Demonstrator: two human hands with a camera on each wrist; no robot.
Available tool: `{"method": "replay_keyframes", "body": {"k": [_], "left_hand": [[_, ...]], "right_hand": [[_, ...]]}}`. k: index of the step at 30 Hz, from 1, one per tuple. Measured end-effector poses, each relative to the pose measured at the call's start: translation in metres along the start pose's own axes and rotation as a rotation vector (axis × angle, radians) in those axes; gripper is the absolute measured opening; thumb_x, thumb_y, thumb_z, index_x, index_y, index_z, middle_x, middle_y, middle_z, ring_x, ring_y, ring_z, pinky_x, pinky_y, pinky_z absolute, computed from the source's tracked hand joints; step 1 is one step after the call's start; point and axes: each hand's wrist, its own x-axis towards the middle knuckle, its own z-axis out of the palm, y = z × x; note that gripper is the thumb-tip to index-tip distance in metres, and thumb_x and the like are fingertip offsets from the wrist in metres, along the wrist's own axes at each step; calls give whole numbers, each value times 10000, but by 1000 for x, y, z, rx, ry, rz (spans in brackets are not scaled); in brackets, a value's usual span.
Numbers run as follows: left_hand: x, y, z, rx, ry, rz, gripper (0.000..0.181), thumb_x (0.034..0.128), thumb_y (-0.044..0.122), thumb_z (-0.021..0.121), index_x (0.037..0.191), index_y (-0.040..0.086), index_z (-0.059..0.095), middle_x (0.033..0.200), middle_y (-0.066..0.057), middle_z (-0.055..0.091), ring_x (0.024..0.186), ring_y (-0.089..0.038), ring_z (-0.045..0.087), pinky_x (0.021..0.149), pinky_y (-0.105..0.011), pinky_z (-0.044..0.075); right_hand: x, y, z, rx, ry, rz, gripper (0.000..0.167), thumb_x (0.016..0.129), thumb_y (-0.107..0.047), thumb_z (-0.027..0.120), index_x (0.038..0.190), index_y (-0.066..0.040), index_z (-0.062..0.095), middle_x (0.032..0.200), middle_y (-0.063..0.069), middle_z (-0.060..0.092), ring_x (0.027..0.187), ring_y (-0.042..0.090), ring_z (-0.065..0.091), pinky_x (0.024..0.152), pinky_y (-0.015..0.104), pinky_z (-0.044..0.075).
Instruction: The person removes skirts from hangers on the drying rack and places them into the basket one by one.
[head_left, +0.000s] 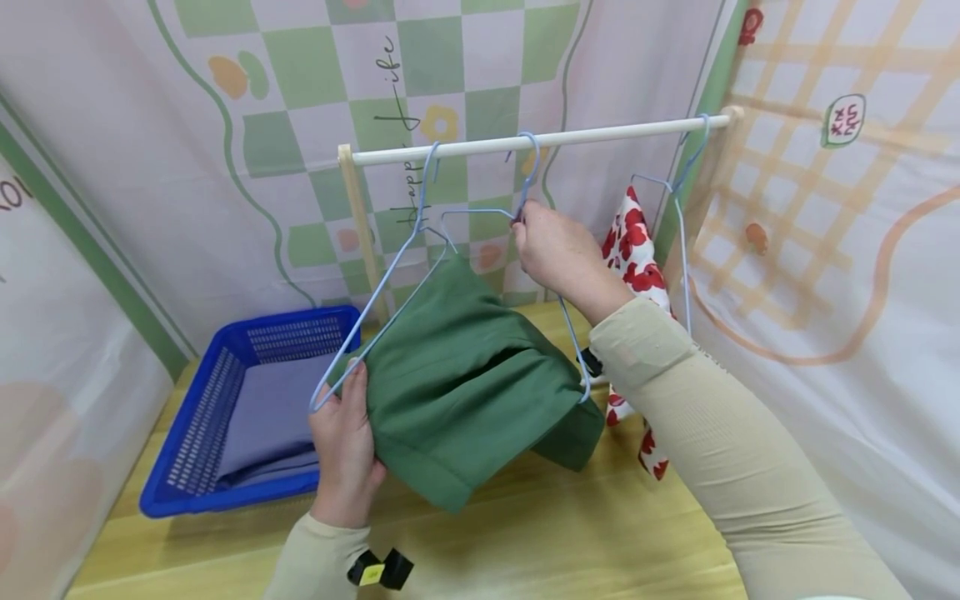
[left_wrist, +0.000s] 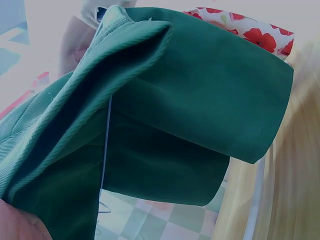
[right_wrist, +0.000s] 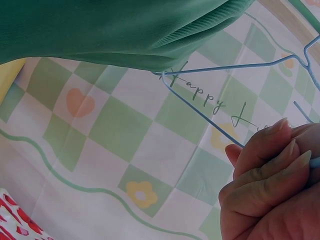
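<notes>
Head: right hand (head_left: 558, 250) curled closed round blue hanger (head_left: 480, 211) below white rail (head_left: 600, 134), left hand (head_left: 345, 450) pinching green garment (head_left: 457, 400) at its 9 o'clock edge; left wrist: garment mid-frame, left hand at 7; right wrist: right hand closed on blue wire at 4, garment at 11.

"What sort of place is it?"
"It looks like a small clothes-hanging corner, enclosed with printed curtains (head_left: 303, 67); the upper middle one reads 'Happy Life'."
"What else shows this?"
"In the centre, a clothes rail (head_left: 622, 132) with blue wire hangers (head_left: 387, 280); at left, a blue plastic basket (head_left: 225, 497); along the bottom, a wood-grain tabletop (head_left: 525, 537). Home or studio, I cannot tell."
</notes>
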Motion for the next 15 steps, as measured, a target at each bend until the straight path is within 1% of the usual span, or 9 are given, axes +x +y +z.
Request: {"method": "replay_keyframes", "body": {"k": [5,11,15], "left_hand": [[1,3,-3,-14,-15,15,319,1053,254,650,1226,-12,670,1099,-77,735,975,-151,718,867,-288,610],[3,6,-4,-23,-11,33,290,1053,245,650,1180,-16,669,1061,-67,726,939,-138,708,835,-271,608],[5,8,-6,-44,1,15,257,1053,251,648,1136,10,672,1025,-51,727,890,-121,710,794,-260,610]], "right_hand": [[0,-1,0,0,-4,5,307,1128,-279,363,1219,-50,547,982,133,626,849,320,601,745,433,506],[-1,-2,-1,-4,-8,8,310,1129,-280,362,1229,-49,543,983,134,622,849,319,597,742,432,503],[-1,-2,-1,-8,-8,8,308,1129,-279,365,1232,-50,543,979,134,616,858,324,595,753,439,505]]}}
